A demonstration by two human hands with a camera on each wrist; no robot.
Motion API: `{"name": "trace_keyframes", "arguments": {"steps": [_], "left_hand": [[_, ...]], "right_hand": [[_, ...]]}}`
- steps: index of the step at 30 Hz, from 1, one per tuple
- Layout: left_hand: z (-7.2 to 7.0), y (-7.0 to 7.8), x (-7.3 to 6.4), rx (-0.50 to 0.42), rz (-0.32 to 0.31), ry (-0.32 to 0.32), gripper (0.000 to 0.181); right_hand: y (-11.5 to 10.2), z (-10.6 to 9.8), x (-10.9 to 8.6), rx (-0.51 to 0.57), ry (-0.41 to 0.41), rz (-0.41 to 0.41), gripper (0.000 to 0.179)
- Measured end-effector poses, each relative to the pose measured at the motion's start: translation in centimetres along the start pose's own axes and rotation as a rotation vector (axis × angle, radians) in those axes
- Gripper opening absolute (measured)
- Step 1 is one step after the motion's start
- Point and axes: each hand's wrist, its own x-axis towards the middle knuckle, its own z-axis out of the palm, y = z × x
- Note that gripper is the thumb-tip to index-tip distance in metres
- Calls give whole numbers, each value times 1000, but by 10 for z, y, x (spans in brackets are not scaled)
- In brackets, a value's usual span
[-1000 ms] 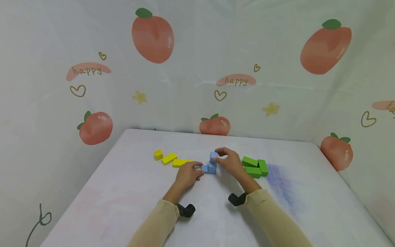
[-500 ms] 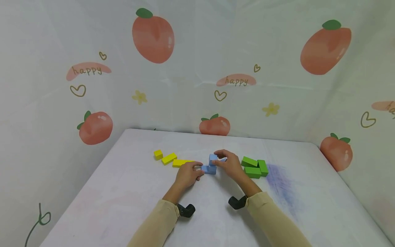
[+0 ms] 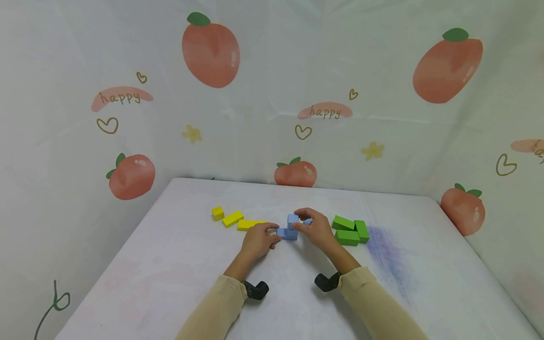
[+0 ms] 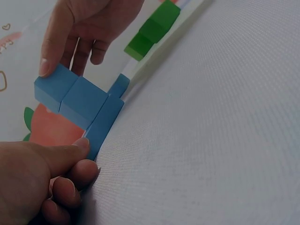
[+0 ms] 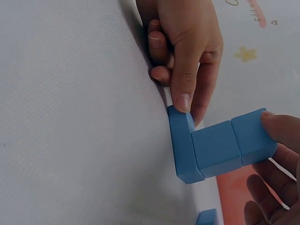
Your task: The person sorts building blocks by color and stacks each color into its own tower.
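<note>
In the head view, several light-blue blocks stand between the hands at mid-table. A flat blue block lies on the table, and my left hand pinches its left end between thumb and fingers. On its other end sits a blue cube. A second blue cube is stacked on top, flush against the lower one in both wrist views. My right hand holds this upper cube between thumb and fingers. Behind that hand, another blue block lies on the table, partly hidden.
Left of the stack are a yellow cube, a yellow block and a longer yellow block, partly behind my left hand. Green blocks lie in a group at right. A printed curtain hangs behind the white table.
My right hand has moved down slightly, bringing the upper cube down onto the lower one. The blue block behind that hand has come into sight. My left hand has stayed in place.
</note>
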Motion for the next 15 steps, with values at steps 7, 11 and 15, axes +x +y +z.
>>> {"name": "trace_keyframes", "arguments": {"steps": [7, 11, 15], "left_hand": [[0, 0, 0, 11, 6, 1, 34], [0, 0, 0, 11, 5, 1, 35], [0, 0, 0, 10, 0, -2, 35]], "right_hand": [[2, 1, -1, -5, 13, -15, 36], [2, 1, -2, -5, 15, -14, 35], [3, 0, -3, 7, 13, -22, 39]]}}
